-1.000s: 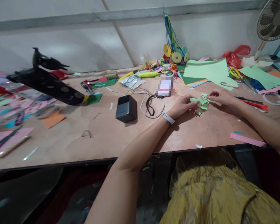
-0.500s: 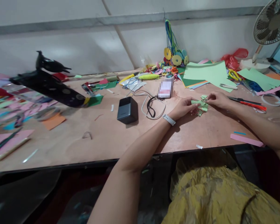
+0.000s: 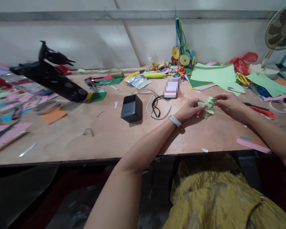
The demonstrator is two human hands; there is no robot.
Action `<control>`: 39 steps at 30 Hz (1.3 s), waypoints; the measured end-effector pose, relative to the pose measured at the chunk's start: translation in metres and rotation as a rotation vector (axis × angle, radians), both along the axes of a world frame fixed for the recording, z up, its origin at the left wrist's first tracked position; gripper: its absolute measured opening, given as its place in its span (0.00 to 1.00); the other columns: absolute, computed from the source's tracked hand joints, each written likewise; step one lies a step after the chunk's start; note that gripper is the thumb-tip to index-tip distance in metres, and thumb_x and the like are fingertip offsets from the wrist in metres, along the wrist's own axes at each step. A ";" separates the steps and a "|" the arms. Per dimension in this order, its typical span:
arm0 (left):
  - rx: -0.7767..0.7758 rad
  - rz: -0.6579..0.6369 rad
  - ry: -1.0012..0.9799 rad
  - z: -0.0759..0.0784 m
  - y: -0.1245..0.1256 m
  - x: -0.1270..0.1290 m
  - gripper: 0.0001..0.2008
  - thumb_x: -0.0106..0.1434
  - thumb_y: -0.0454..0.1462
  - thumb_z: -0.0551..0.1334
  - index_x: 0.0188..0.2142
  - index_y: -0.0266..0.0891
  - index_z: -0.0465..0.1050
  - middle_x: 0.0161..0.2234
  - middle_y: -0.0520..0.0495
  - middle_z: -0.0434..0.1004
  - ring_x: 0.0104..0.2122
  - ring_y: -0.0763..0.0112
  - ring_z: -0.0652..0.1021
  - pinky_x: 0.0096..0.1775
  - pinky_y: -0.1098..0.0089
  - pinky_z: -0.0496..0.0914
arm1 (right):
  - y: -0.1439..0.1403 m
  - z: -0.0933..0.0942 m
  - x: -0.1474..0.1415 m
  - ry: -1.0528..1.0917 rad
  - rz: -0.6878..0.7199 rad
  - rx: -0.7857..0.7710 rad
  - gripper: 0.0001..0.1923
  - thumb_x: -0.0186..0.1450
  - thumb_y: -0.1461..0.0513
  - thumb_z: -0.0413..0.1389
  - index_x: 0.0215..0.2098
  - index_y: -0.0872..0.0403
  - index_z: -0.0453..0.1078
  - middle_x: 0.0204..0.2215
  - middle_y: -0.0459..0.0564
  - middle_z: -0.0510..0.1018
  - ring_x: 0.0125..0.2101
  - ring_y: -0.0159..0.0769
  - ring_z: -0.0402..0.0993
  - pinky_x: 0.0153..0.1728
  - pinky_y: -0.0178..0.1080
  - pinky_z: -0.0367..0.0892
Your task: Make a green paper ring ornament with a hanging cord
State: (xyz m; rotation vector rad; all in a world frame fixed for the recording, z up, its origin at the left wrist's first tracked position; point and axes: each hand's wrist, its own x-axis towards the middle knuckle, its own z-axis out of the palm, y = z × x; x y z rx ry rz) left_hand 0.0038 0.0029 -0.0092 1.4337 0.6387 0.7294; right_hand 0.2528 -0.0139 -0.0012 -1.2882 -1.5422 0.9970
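On the desk (image 3: 109, 140), right of middle, a small bundle of folded green paper (image 3: 208, 106), pinched between both hands: left hand (image 3: 189, 109) with fingers closed on its left end, right hand (image 3: 230, 102) with fingers closed on its right end; just left, a black box (image 3: 131, 108) and looped cable (image 3: 157, 106); behind, green sheets (image 3: 215, 74); right, red-handled scissors (image 3: 258, 108)

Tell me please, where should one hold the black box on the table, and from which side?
Grip the black box across its two long side faces, coming from above. It lies flat, its top is free, and bare table shows left of it. Beware the white cable close on its right side; the fingers should probably slip in between.
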 end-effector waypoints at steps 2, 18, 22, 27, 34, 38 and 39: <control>-0.012 0.000 0.001 0.000 0.001 0.000 0.17 0.64 0.45 0.73 0.40 0.36 0.72 0.30 0.48 0.82 0.25 0.77 0.79 0.27 0.75 0.69 | 0.001 0.000 0.002 -0.040 -0.037 -0.024 0.09 0.59 0.60 0.64 0.37 0.53 0.82 0.28 0.49 0.82 0.27 0.36 0.74 0.31 0.41 0.71; -0.276 0.018 -0.270 0.003 0.000 0.000 0.17 0.60 0.42 0.77 0.42 0.37 0.75 0.44 0.43 0.87 0.44 0.64 0.87 0.40 0.69 0.80 | -0.020 0.013 -0.028 0.042 -0.056 0.107 0.11 0.60 0.53 0.67 0.37 0.50 0.79 0.34 0.50 0.84 0.35 0.42 0.80 0.37 0.45 0.77; -0.348 0.006 -0.304 0.008 0.003 -0.003 0.18 0.60 0.42 0.77 0.42 0.39 0.75 0.43 0.44 0.87 0.44 0.65 0.87 0.41 0.70 0.80 | -0.024 0.013 -0.025 -0.197 -0.027 0.394 0.07 0.65 0.57 0.62 0.39 0.48 0.82 0.40 0.53 0.86 0.42 0.47 0.82 0.46 0.50 0.76; -0.344 0.008 -0.296 0.007 0.004 -0.004 0.19 0.59 0.43 0.78 0.42 0.40 0.75 0.42 0.45 0.87 0.43 0.64 0.87 0.39 0.70 0.80 | -0.022 0.012 -0.019 -0.358 0.051 0.470 0.08 0.67 0.59 0.59 0.41 0.46 0.81 0.40 0.52 0.86 0.40 0.46 0.81 0.48 0.52 0.76; -0.348 0.042 -0.235 0.006 0.005 -0.005 0.18 0.61 0.44 0.76 0.45 0.40 0.75 0.42 0.43 0.87 0.38 0.65 0.87 0.38 0.69 0.79 | -0.018 0.007 -0.013 -0.454 0.117 0.640 0.08 0.69 0.59 0.57 0.41 0.47 0.79 0.38 0.52 0.85 0.39 0.44 0.81 0.46 0.48 0.75; -0.336 0.046 -0.236 0.007 0.003 -0.004 0.21 0.58 0.45 0.78 0.44 0.38 0.76 0.40 0.45 0.86 0.37 0.65 0.87 0.39 0.68 0.80 | -0.015 0.005 -0.012 -0.412 0.121 0.699 0.07 0.67 0.61 0.58 0.40 0.50 0.80 0.35 0.52 0.86 0.35 0.42 0.81 0.39 0.44 0.76; -0.328 0.046 -0.233 0.006 0.003 -0.004 0.22 0.57 0.45 0.79 0.44 0.38 0.77 0.40 0.45 0.86 0.37 0.65 0.87 0.38 0.68 0.80 | -0.016 0.004 -0.013 -0.391 0.113 0.687 0.07 0.67 0.61 0.59 0.40 0.51 0.80 0.35 0.51 0.86 0.34 0.41 0.81 0.38 0.44 0.75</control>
